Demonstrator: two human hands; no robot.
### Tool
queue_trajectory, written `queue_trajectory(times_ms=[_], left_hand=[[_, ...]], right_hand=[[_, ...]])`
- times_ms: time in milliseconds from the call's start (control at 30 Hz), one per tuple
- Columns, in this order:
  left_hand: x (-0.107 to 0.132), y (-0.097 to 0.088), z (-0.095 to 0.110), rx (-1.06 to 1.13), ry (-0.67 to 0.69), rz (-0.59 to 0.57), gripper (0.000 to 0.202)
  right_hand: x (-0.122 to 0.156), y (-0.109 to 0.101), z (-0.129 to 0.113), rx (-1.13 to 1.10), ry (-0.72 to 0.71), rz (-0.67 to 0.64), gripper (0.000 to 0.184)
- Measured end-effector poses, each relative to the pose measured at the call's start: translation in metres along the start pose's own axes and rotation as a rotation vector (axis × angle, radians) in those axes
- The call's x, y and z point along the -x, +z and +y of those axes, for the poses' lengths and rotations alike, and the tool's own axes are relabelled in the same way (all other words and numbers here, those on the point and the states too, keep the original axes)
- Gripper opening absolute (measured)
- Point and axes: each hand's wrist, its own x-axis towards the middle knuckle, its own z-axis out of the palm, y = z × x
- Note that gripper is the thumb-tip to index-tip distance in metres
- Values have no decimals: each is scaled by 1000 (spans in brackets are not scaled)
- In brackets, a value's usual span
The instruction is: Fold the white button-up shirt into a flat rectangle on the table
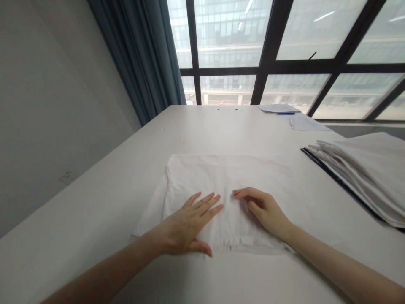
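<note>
A white folded cloth (228,177) lies flat on the white table (95,202) in front of me. My left hand (188,226) rests palm down on the cloth's near left part, fingers stretched out and slightly apart. My right hand (261,209) lies on the cloth just to the right, its fingers held together and pointing left, fingertips pressed on the fabric. The two hands' fingertips are a small gap apart. Neither hand holds anything.
A thick stack of papers on a dark board (363,173) sits at the right edge. Loose sheets (303,123) and a blue pen (285,113) lie at the far right. Behind the table are windows (230,46) and a dark curtain (145,59); a wall (47,105) at left.
</note>
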Motion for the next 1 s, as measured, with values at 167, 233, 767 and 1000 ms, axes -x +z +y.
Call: queue_trajectory(times_ms=[167,233,767,1000], left_hand=[[1,-4,4,32,43,-17,88],[1,-5,5,45,61,-19,82],[-1,-12,7,105,163,-38,79],[-1,-17,10,138,148,-80,68]], right_hand=[[1,1,5,442,-146,-77,42],[2,0,8,604,-157,-106,43],[-15,-68,50,905,53,-267,60],[-20,-101,82,998,151,-116,59]])
